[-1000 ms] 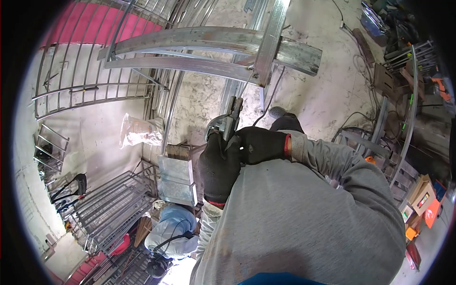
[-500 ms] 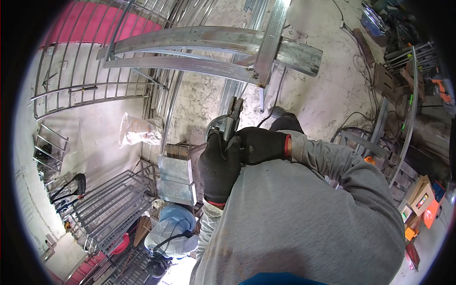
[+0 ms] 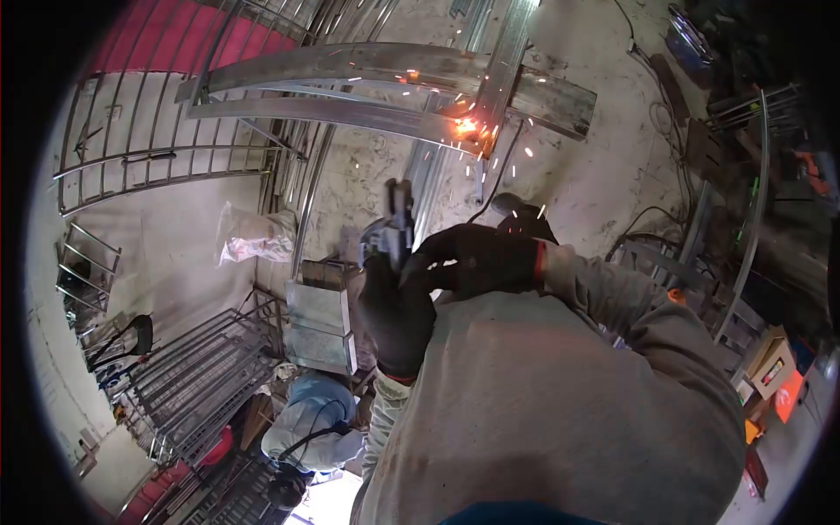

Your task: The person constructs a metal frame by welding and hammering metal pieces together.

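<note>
Black gloves cover both my hands. My left hand [image 3: 395, 319] is closed round a dark metal electrode holder [image 3: 398, 223], whose jaws point forward and look blurred. My right hand [image 3: 481, 259] lies just to the right, its fingers curled in at the base of the holder and against the left glove; their exact grip is hidden. Ahead, a bright orange glow with flying sparks sits at a joint of the metal frame [image 3: 324, 112], where a crossing metal bar [image 3: 507, 66] meets it. No rod can be made out in the jaws.
Shiny metal box sections [image 3: 319, 324] are stacked at my left, near a plastic bag [image 3: 255, 234]. A person in light blue [image 3: 317, 418] is at the lower left. Barred metal panels [image 3: 201, 372] lean nearby. Cables [image 3: 669, 131] and a cardboard box [image 3: 772, 363] lie on the right.
Sparks and a glow have appeared at the frame joint. The electrode holder has moved left, and the thin rod that ran from it to the joint no longer shows. The room looks darker.
</note>
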A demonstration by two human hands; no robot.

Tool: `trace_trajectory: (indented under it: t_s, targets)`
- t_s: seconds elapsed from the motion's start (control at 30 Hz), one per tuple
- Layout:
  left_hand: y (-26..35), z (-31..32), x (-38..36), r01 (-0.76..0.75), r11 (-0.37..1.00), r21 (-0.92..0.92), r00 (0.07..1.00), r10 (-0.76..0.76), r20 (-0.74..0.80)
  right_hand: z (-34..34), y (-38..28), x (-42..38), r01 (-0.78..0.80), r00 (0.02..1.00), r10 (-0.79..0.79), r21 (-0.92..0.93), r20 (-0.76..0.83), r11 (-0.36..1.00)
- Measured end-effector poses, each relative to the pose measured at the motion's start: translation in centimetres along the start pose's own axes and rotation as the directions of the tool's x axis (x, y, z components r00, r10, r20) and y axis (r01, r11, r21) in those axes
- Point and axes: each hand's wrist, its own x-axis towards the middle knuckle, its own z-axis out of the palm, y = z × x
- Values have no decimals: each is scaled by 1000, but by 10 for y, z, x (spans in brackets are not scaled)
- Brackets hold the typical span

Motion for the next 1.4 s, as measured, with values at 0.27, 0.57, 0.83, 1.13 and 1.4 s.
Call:
trace_trajectory:
  t_s: [0.27, 0.57, 0.83, 1.13, 1.4]
  targets:
    - [-9, -9, -22, 213, 935, -283, 967, -243, -75, -137, -16, -61, -272, 507, -387, -569, -771, 776]
    - [-2, -8, -43, 313, 911, -268, 948, -316, 32, -248, 99, -70, -403, 226, -557, -597, -799, 693]
    - [43, 4, -38, 342, 929, -139, 940, -341, 33, -239, 101, -68, -211, 182, -519, -548, -835, 809]
    - [51, 26, -45, 311, 950, -29, 950, -311, 4, -241, 103, -65, -219, 139, -600, -615, -788, 757]
    - [47, 32, -49, 303, 951, 61, 953, -301, -33, -238, 106, -64, -84, 136, -448, -460, -884, 884]
